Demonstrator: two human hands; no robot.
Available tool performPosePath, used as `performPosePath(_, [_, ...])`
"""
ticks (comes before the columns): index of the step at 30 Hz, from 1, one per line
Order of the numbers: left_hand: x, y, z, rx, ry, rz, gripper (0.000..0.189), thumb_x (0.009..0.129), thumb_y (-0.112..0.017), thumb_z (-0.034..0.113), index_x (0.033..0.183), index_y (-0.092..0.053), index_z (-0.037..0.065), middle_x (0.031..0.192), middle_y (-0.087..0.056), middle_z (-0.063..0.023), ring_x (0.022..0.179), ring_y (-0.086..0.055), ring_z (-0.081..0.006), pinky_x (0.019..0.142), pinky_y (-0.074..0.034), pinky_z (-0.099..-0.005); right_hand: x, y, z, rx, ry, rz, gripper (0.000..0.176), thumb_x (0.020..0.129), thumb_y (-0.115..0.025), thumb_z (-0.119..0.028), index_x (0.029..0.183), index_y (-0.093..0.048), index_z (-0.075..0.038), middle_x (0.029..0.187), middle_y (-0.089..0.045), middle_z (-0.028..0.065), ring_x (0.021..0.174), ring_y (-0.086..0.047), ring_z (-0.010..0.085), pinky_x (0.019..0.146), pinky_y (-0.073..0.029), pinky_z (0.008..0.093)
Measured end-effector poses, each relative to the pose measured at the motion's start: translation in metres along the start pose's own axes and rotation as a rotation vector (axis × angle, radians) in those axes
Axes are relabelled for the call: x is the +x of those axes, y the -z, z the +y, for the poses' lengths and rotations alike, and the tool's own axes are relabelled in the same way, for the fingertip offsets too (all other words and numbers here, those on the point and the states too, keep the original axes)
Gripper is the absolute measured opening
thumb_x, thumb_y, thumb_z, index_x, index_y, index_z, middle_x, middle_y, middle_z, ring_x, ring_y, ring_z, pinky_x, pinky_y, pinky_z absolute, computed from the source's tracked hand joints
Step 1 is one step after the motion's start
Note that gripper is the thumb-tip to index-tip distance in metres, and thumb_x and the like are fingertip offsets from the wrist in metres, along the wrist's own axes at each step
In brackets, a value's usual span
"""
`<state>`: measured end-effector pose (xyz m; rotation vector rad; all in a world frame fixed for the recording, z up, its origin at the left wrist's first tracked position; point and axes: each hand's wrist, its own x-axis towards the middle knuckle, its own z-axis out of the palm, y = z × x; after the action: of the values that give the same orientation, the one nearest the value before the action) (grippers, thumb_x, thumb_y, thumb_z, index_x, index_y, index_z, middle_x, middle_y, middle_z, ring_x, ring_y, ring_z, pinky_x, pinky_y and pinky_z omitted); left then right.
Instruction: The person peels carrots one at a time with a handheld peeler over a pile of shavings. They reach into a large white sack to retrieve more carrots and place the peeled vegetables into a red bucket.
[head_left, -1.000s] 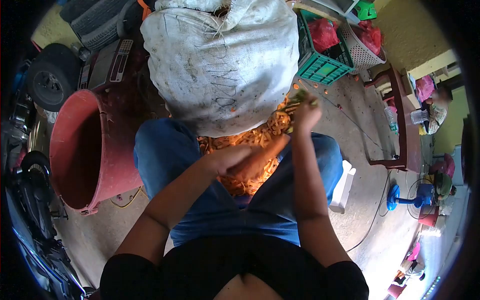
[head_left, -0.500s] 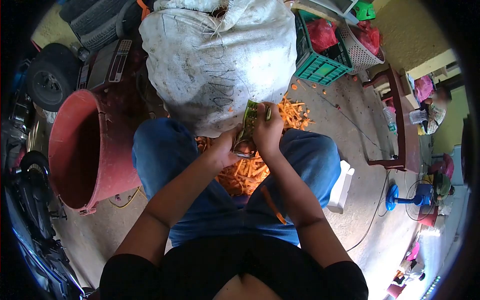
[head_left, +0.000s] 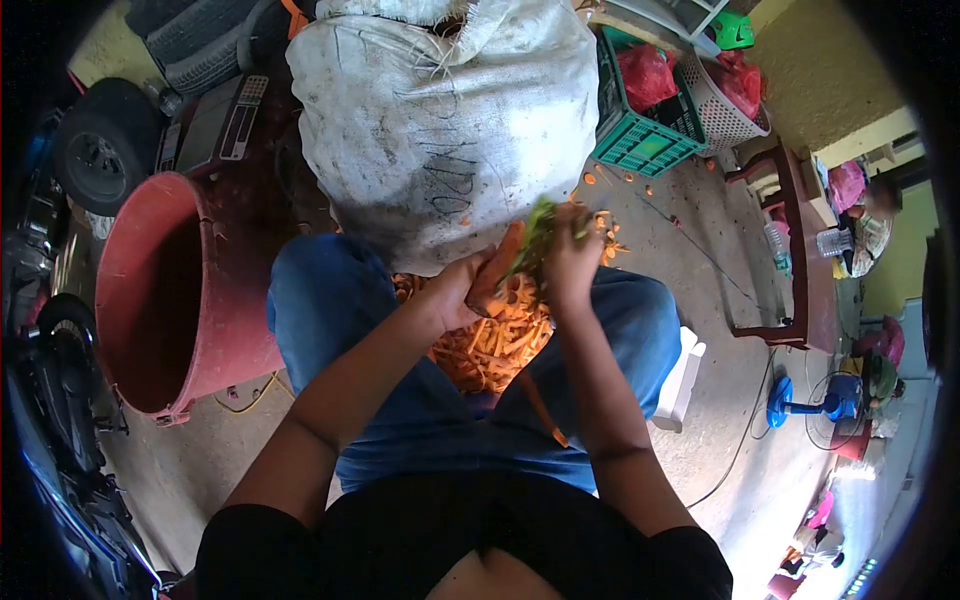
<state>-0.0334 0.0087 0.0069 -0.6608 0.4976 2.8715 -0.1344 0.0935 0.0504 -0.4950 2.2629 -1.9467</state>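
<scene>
Closed around a thick carrot (head_left: 497, 272), my left hand (head_left: 457, 295) keeps it tilted upward between my knees. To its right, my right hand (head_left: 572, 268) grips a green grater-like slicer (head_left: 538, 232), smeared by motion. The slicer overlaps the carrot's right side in this view. Below both hands lies a heap of orange carrot strips (head_left: 490, 352) between my legs. One long strip (head_left: 541, 408) rests on my jeans.
A big white woven sack (head_left: 450, 130) stands in front of me. At left are a red barrel (head_left: 240, 290) and a wheel (head_left: 105, 150). A green crate (head_left: 650, 145), a wooden frame (head_left: 795, 240) and a blue fan (head_left: 780, 402) stand at right. A person (head_left: 875, 225) is beyond.
The slicer has swung off the carrot's face and turned to the right with my right hand. More of the carrot now shows in my left hand, which has barely moved.
</scene>
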Motion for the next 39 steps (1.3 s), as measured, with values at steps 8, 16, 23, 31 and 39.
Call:
performPosePath(8, [-0.014,-0.007,0.0,0.153,0.033,-0.083,0.027,0.085,-0.036,0.021,0.096,-0.048,0.0,0.077,-0.055,-0.0069,0.065,-0.055,-0.015,0.057,-0.047,-0.0279,0.026,0.001,0.021,-0.362,0.173,0.259,0.02,0.08,-0.047,-0.017,0.077,-0.054,0.002,0.063,-0.055,0.0177,0.057,-0.054,0.0281,0.055,-0.042,0.0338])
performPosePath(16, [-0.023,-0.026,0.005,0.297,-0.033,0.033,0.034,0.083,-0.04,0.028,0.105,-0.044,0.002,0.08,-0.052,-0.0067,0.067,-0.054,-0.0155,0.056,-0.047,-0.026,0.045,0.025,0.039,-0.133,0.083,0.294,0.024,0.083,-0.044,-0.02,0.078,-0.05,0.003,0.06,-0.047,0.0065,0.054,-0.041,0.0123,0.052,-0.035,0.0269])
performPosePath(23, [-0.013,-0.018,0.001,0.195,0.073,-0.037,0.039,0.086,-0.031,0.033,0.097,-0.045,-0.001,0.075,-0.051,-0.0108,0.062,-0.052,-0.0198,0.053,-0.046,-0.0297,0.048,0.027,0.029,0.242,-0.086,0.357,0.023,0.083,-0.044,-0.019,0.079,-0.05,0.002,0.06,-0.045,0.0013,0.053,-0.039,0.008,0.05,-0.034,0.0247])
performPosePath(31, [0.002,0.002,0.002,0.089,0.042,0.018,0.033,0.085,-0.033,0.029,0.092,-0.049,0.001,0.078,-0.055,-0.0116,0.063,-0.054,-0.0211,0.056,-0.047,-0.0341,0.006,-0.004,0.013,0.287,-0.252,-0.046,0.021,0.083,-0.047,-0.022,0.08,-0.05,-0.001,0.06,-0.048,0.0006,0.053,-0.043,0.0068,0.047,-0.035,0.0203])
performPosePath(39, [0.007,0.018,0.003,0.036,0.117,-0.003,0.026,0.084,-0.037,0.028,0.091,-0.05,0.007,0.072,-0.056,-0.0055,0.059,-0.056,-0.0158,0.052,-0.047,-0.0301,-0.015,-0.023,0.014,-0.13,0.058,-0.095,0.02,0.08,-0.048,-0.017,0.078,-0.053,0.002,0.062,-0.055,0.0146,0.053,-0.051,0.0215,0.052,-0.04,0.0307])
